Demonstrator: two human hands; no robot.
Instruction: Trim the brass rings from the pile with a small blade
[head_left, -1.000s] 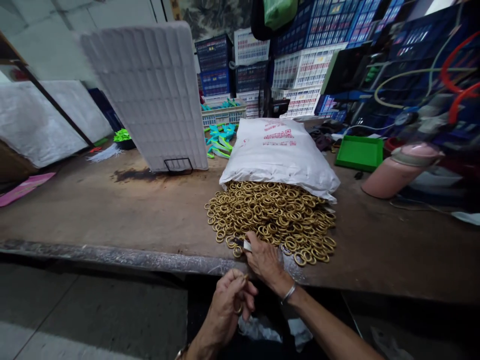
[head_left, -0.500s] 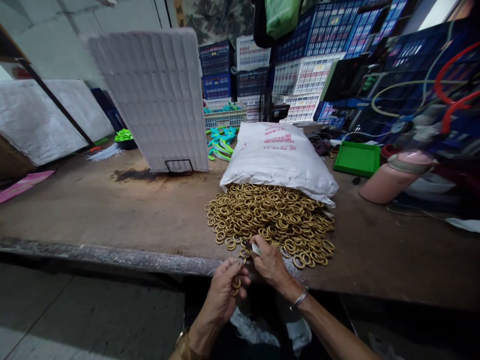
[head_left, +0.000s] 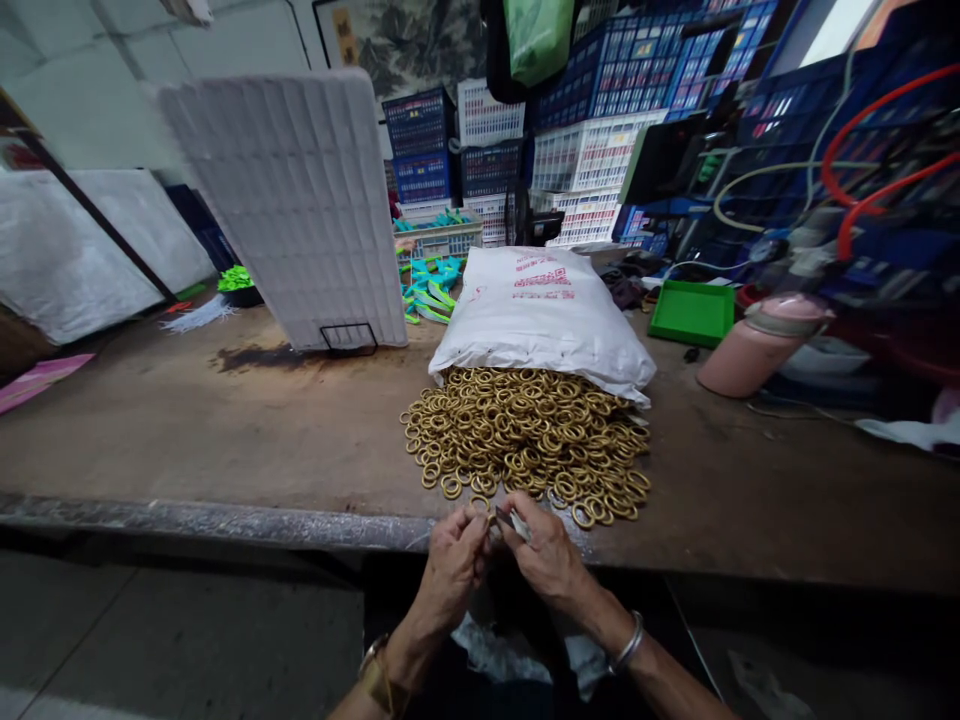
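Note:
At the table's front edge my two hands meet, fingertips almost touching. My left hand (head_left: 452, 562) is closed, pinching a gold-coloured ring (head_left: 492, 519) between thumb and forefinger. In my right hand (head_left: 553, 556) is a small dark-tipped tool (head_left: 505, 517) with a whitish part, its tip close to the ring; its exact kind is too small to tell. Just beyond my fingers spreads a heap of gold-coloured rings (head_left: 525, 440). The heap spills from under a white woven sack (head_left: 540, 310) with red print. What my curled left fingers hold deeper in the palm is hidden.
A tall white ribbed panel (head_left: 292, 210) stands on a wire holder to the left. Turquoise and lime strips (head_left: 431, 285) lie behind it. On the right are a green tray (head_left: 691, 312) and a pink bottle (head_left: 761, 345). Stacked crates (head_left: 491, 170) fill the back.
My right hand has come down from the heap's edge to my left hand, bringing the tool tip to the ring. The left hand has turned and its fingers have closed. The view has shifted slightly.

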